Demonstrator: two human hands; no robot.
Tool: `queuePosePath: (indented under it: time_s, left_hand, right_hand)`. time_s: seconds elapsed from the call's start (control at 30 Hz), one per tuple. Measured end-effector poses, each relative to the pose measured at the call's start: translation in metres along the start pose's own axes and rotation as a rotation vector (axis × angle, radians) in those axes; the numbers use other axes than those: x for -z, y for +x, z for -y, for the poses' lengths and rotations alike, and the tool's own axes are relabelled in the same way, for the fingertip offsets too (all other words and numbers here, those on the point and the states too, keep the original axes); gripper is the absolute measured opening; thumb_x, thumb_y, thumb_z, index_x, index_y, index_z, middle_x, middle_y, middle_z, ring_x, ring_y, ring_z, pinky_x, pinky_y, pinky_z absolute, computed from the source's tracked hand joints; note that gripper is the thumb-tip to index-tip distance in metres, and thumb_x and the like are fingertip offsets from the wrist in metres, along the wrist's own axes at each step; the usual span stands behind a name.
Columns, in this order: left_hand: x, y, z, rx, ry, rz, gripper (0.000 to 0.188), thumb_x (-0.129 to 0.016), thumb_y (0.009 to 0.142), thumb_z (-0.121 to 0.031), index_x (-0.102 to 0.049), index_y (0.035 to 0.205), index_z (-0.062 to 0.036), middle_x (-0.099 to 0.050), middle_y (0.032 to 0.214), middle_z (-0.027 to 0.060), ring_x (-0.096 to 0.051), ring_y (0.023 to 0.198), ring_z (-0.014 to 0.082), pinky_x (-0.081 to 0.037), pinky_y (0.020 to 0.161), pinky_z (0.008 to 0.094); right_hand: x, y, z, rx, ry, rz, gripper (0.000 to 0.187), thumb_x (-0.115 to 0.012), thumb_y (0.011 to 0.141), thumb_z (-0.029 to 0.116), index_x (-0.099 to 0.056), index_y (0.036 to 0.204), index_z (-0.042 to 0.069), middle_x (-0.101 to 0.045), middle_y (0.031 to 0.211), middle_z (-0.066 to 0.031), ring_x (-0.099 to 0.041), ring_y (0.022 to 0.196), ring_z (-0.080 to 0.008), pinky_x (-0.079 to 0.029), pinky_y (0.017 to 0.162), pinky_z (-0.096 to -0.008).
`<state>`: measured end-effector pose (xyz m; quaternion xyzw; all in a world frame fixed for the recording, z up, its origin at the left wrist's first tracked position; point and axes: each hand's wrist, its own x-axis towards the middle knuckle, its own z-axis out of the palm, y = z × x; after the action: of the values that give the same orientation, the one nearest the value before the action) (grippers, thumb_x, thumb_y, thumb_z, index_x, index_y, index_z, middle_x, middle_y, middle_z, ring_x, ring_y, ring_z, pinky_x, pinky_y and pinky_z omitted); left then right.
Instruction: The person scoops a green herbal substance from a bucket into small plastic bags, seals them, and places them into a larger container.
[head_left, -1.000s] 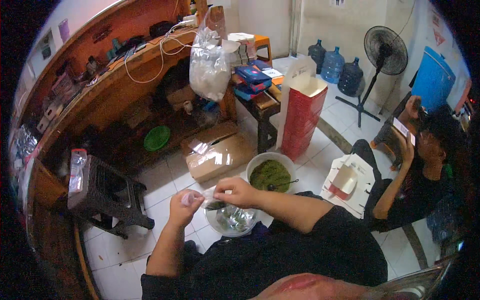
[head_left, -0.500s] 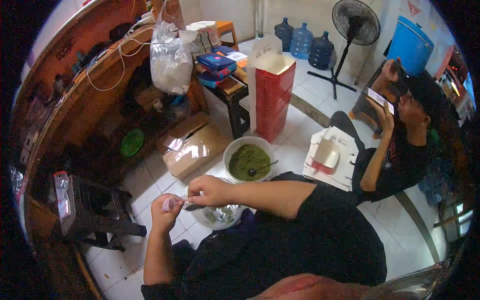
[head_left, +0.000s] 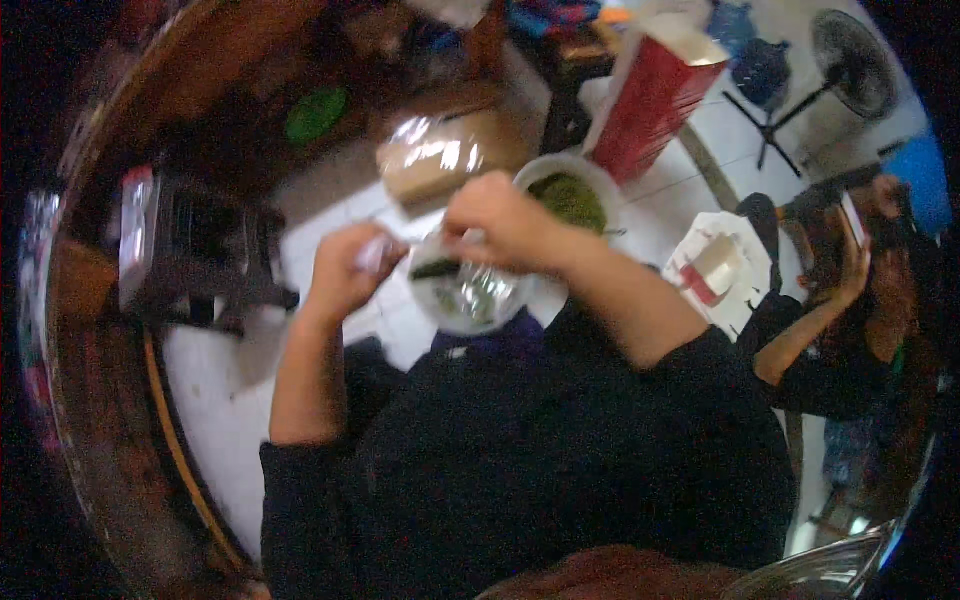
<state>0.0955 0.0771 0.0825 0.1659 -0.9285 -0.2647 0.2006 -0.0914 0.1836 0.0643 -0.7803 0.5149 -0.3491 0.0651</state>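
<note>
My left hand (head_left: 345,272) is closed around a pale, crumpled plastic-looking thing (head_left: 374,254), blurred by motion. A short gap away, my right hand (head_left: 498,222) has its fingers curled together; a small light bit shows at them, too smeared to name. Just below the right hand is a dark green, elongated thing (head_left: 436,268); whether it hangs from the fingers or lies in the bowl I cannot tell. Beneath both hands stands a white bowl (head_left: 428,300) with shiny clear plastic bags (head_left: 480,290) holding some green. Behind my right forearm is a second white bowl (head_left: 614,192) filled with green crumbly stuff (head_left: 568,198).
A cardboard box (head_left: 455,155) stands beyond the bowls, with a tall red-and-white stack of boxes (head_left: 655,105) at its right. A dark stool (head_left: 205,245) is at left. Flat white cartons (head_left: 722,265) lie at right, near a seated person (head_left: 840,320) holding a phone. A fan (head_left: 850,70) stands behind.
My head view has swung, so the scene sits higher and farther right. My hands, close together before, have drawn apart, the right one moving away from the left.
</note>
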Motion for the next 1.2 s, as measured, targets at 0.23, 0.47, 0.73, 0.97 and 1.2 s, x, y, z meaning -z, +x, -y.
queuePosePath:
  time_s: [0.23,0.47,0.73,0.97,1.2]
  left_hand:
    - [0.007,-0.003,0.015,0.498,-0.670,0.010,0.012,-0.059,0.066,-0.016,-0.056,0.071,-0.0051,-0.056,0.067,0.0019,-0.047,0.056,0.0086,-0.036,0.050,0.0193]
    - [-0.019,-0.004,0.051,0.651,-1.578,-0.035,0.044,-0.052,0.071,-0.028,-0.041,0.105,-0.0010,-0.051,0.094,0.0079,-0.046,0.053,0.0084,-0.041,0.048,0.0219]
    - [-0.041,-0.007,0.030,0.641,-1.563,0.035,0.042,-0.046,0.072,-0.027,-0.041,0.107,-0.0030,-0.053,0.088,0.0077,-0.051,0.058,0.0118,-0.042,0.047,0.0209]
    - [-0.068,0.002,0.014,0.772,-1.615,-0.246,0.051,-0.040,0.077,-0.048,-0.042,0.102,-0.0035,-0.052,0.079,0.0073,-0.051,0.066,0.0139,-0.043,0.054,0.0235]
    - [-0.073,-0.006,0.020,0.572,-1.394,0.180,0.041,-0.054,0.071,-0.040,-0.044,0.097,-0.0103,-0.044,0.067,-0.0025,-0.041,0.053,0.0070,-0.033,0.044,0.0187]
  right_hand:
    - [0.010,0.002,0.003,-0.258,0.150,-0.019,0.014,-0.055,0.070,0.015,-0.052,0.069,0.001,-0.048,0.065,-0.0111,-0.048,0.061,-0.0226,-0.038,0.055,-0.0309]
    - [-0.064,-0.036,-0.059,-0.327,-0.072,0.722,0.031,-0.053,0.070,0.026,-0.054,0.095,0.008,-0.054,0.091,-0.0151,-0.052,0.083,-0.0301,-0.041,0.072,-0.0364]
    - [-0.056,0.010,-0.012,-0.541,0.439,-0.087,0.024,-0.054,0.071,0.027,-0.055,0.078,0.004,-0.053,0.081,-0.0135,-0.051,0.073,-0.0245,-0.041,0.061,-0.0326]
    - [-0.063,0.009,0.013,-0.460,0.249,-0.107,0.024,-0.061,0.066,0.024,-0.053,0.072,0.003,-0.050,0.072,-0.0094,-0.049,0.063,-0.0189,-0.040,0.056,-0.0271]
    - [-0.055,0.008,0.009,-0.608,0.252,-0.027,0.021,-0.059,0.065,0.024,-0.052,0.073,0.005,-0.051,0.075,-0.0108,-0.050,0.071,-0.0232,-0.040,0.061,-0.0303]
